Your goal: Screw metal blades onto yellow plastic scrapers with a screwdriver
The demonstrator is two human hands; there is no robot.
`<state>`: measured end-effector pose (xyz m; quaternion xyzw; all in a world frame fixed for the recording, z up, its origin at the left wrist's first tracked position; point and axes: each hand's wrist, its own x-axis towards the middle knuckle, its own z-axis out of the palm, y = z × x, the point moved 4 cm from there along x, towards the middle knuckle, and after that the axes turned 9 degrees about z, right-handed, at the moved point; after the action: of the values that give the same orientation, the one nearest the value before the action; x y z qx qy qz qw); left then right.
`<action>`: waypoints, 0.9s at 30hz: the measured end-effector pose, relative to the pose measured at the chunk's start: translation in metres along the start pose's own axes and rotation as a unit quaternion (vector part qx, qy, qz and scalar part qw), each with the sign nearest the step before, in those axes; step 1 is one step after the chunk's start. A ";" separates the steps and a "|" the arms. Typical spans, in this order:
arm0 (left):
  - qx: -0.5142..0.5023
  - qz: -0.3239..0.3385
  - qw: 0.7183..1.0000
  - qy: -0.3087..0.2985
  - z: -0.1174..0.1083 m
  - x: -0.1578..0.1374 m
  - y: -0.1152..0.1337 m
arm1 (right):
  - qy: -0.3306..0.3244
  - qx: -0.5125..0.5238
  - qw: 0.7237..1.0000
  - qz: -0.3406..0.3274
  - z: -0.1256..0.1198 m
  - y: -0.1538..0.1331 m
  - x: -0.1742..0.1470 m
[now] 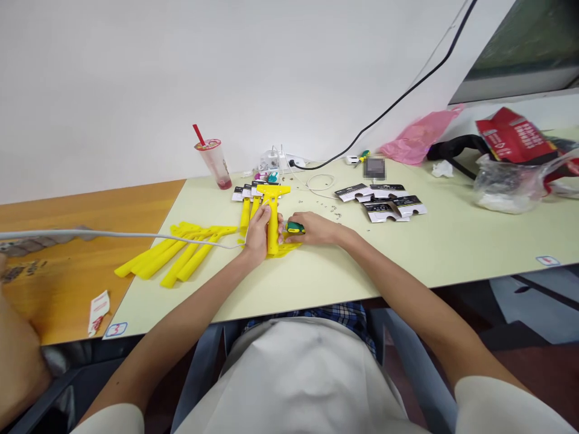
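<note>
In the middle of the table my left hand (257, 234) is wrapped round a yellow T-shaped scraper (273, 224), its wide head pointing away from me. My right hand (316, 228) grips a green-and-yellow screwdriver (295, 227), held sideways with its front end toward the scraper's handle. Whether the tip touches the scraper is too small to tell. Under my hands lie more yellow pieces (289, 248), partly hidden. Several yellow scrapers (192, 256) are fanned out to the left, and others with black-and-white cards (246, 191) at their heads lie just beyond my left hand.
Black-and-white cards (384, 204) lie at the right, with small metal bits (335, 210) nearby. A tilted cup with a red straw (213, 163) stands at the back left. A power strip (275, 161) and black cable (362, 134) are behind. Plastic bags (506, 187) sit far right.
</note>
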<state>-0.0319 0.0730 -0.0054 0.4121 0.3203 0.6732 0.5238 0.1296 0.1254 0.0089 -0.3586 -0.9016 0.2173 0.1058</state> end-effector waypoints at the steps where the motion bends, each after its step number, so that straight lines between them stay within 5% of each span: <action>1: -0.007 -0.005 1.000 0.001 0.001 0.000 -0.001 | -0.002 -0.002 1.000 0.010 0.001 0.000 0.000; 7: -0.028 -0.019 0.999 0.017 0.002 -0.004 0.006 | 0.002 0.018 0.998 0.054 0.001 0.004 -0.001; 12: -0.042 -0.020 0.998 0.029 0.002 -0.004 0.007 | 0.110 0.100 0.988 0.049 -0.010 0.011 -0.001; 19: -0.040 -0.031 0.998 0.039 0.001 -0.004 0.004 | 0.229 0.317 0.918 0.069 -0.026 0.016 -0.003; 24: -0.038 -0.034 0.998 0.044 0.002 -0.005 0.007 | 0.190 0.442 0.869 0.112 -0.028 0.016 -0.005; 27: -0.016 -0.038 0.998 0.053 0.003 -0.006 0.009 | 0.190 0.443 0.869 0.112 -0.030 0.016 -0.007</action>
<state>-0.0324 0.0648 0.0029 0.3553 0.3523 0.6785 0.5378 0.1542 0.1405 0.0280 -0.4073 -0.6271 0.5314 0.3980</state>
